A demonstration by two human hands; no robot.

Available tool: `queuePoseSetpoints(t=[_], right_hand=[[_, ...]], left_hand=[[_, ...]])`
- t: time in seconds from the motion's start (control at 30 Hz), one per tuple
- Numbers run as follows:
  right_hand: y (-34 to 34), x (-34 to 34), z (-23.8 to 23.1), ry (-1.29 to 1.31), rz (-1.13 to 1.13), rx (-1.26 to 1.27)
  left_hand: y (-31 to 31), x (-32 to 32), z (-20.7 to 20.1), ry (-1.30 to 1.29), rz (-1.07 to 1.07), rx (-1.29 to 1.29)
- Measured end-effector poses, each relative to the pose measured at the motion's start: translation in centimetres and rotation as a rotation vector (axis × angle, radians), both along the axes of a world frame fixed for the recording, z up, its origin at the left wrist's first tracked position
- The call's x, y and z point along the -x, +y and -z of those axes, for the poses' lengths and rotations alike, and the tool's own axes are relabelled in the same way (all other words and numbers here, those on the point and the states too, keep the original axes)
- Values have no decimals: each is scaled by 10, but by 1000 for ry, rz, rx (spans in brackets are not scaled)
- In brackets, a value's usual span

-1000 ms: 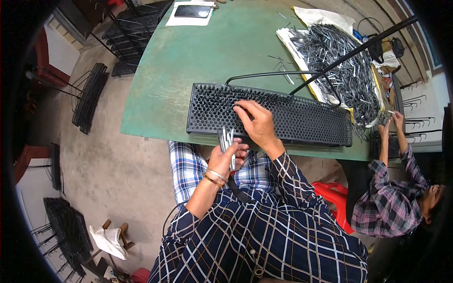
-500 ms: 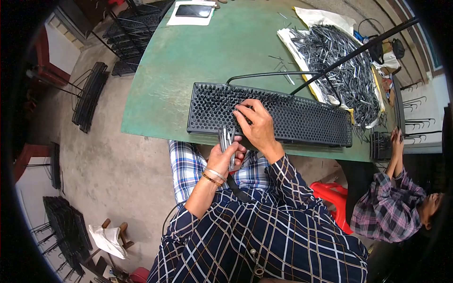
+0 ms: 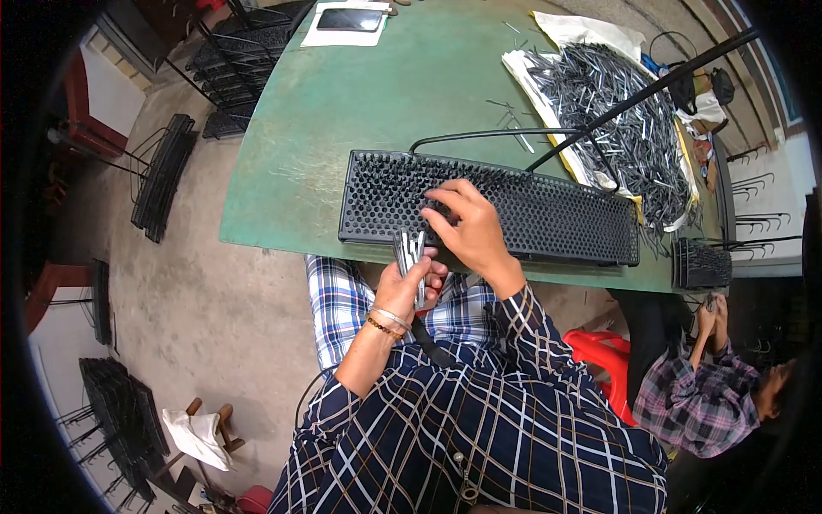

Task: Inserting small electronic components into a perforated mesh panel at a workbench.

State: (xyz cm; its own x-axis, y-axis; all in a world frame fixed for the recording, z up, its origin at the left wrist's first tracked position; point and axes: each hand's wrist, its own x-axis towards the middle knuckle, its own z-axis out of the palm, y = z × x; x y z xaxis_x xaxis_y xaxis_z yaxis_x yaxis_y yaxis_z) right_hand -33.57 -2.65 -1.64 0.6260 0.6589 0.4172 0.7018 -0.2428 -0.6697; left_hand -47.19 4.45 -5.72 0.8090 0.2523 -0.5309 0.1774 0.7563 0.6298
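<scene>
A long black panel (image 3: 556, 218) full of small round holes lies along the near table edge. Dark upright tufts (image 3: 377, 184) stand in its left part. Just below its front edge, my left hand (image 3: 409, 283) is closed around a bundle of thin black and silvery strips (image 3: 408, 248), their ends pointing up. My right hand (image 3: 471, 224) hovers over the panel's left-middle part, thumb and forefinger curled toward each other in a pinch. Whatever may be between those fingertips is too dark to make out against the tufts. A bent black metal handle (image 3: 488, 135) rises behind the panel.
A heap of loose dark strips (image 3: 616, 120) fills an opened white sack at the table's right. A phone (image 3: 351, 19) lies at the far left. Beyond the right edge, a co-worker (image 3: 698, 385) handles a similar black panel (image 3: 698, 264). A red stool (image 3: 604, 364) stands between us.
My right hand has shifted slightly, with thumb and forefinger a little farther apart. The left hand keeps its bundle. The co-worker's hands have come down off their panel toward their body.
</scene>
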Motion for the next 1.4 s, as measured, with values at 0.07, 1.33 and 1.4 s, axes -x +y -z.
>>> queuePoseSetpoints(t=[0.07,1.33,1.4], right_hand=[[-7,4,-2,177,-17,15],[-16,-34,5,23,-161,-68],[-15,-38,3,4,-199,-51]], left_hand=[[1,2,-2,-72,-23,-3],[-5,-2,-1,-6,101,-11],[-3,-2,-2,11,93,14]])
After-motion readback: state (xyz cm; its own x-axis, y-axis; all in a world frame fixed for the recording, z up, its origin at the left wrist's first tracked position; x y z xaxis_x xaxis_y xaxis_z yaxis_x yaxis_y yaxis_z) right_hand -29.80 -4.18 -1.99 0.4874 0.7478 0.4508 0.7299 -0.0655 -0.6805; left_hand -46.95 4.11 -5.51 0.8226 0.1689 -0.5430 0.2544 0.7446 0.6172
